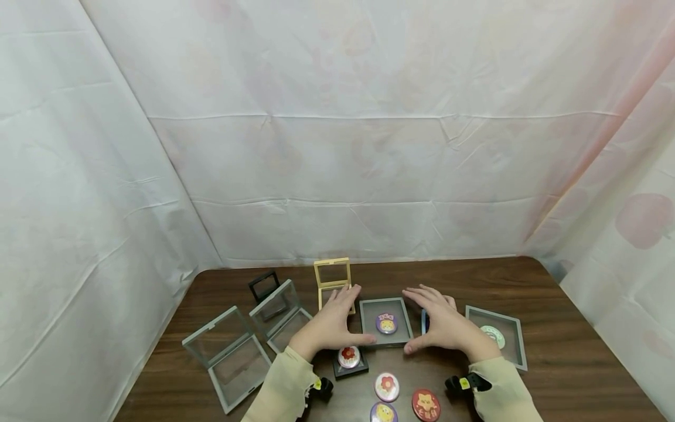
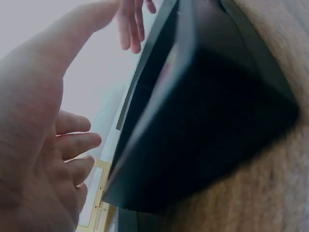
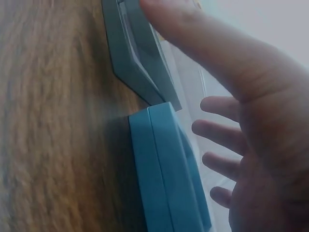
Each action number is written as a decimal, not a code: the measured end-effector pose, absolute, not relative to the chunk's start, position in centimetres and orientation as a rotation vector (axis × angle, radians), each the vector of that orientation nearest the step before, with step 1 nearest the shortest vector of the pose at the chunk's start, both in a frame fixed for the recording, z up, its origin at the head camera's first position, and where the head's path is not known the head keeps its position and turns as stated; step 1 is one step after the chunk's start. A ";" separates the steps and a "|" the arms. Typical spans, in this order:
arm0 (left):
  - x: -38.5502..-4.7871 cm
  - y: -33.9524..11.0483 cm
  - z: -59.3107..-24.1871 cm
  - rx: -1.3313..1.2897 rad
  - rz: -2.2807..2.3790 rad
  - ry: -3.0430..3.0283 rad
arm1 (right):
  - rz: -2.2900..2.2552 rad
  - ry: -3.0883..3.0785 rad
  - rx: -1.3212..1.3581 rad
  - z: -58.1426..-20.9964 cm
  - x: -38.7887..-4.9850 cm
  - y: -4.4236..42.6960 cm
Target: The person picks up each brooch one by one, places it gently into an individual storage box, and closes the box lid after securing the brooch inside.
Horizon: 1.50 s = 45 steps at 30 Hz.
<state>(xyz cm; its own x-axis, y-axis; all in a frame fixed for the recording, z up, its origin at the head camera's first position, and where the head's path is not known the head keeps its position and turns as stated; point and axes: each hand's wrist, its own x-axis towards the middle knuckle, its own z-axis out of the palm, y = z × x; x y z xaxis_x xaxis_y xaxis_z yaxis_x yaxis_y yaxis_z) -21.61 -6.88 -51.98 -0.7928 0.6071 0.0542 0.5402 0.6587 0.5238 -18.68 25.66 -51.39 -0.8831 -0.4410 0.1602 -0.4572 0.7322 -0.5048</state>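
Grey case (image 1: 371, 316) sits mid-bench (image 1: 559, 351) with a purple badge (image 1: 387, 323) inside, left hand (image 1: 331, 325) and right hand (image 1: 448, 325) flanking it, fingers extended, thumbs spread, gripping nothing; contact with its edges cannot be told. Judged part-way: a green-and-white badge (image 1: 493, 336) lies within the far-right grey case (image 1: 510, 337), and a red-flower badge (image 1: 348, 357) is at the low black case (image 1: 354, 370) by the left wrist. Seemingly left: pink-flower badge (image 1: 387, 387), red badge (image 1: 426, 405) and yellow-faced badge (image 1: 384, 412) loose at the near side, a yellow case (image 1: 333, 284) and two pale-grey cases (image 1: 239, 378) standing open, blue case (image 3: 169, 174) contents hidden
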 end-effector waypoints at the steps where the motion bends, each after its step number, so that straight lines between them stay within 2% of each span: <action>1: -21.6 -6.9 -52.1 0.967 0.786 2.743 | 0.848 -2.904 0.752 -51.5 -18.7 25.6; 45: -21.6 -6.8 -52.2 0.984 0.751 2.689 | 0.887 -2.987 0.776 -52.4 -18.8 25.8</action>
<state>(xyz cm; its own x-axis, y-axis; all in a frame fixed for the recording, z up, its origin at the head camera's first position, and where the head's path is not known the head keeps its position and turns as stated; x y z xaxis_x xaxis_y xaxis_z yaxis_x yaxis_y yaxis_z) -21.57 -6.79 -52.19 -0.7643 0.6449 0.0030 0.5532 0.6532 0.5170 -18.81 25.84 -52.36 -0.8810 -0.4682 0.0686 -0.4298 0.7310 -0.5300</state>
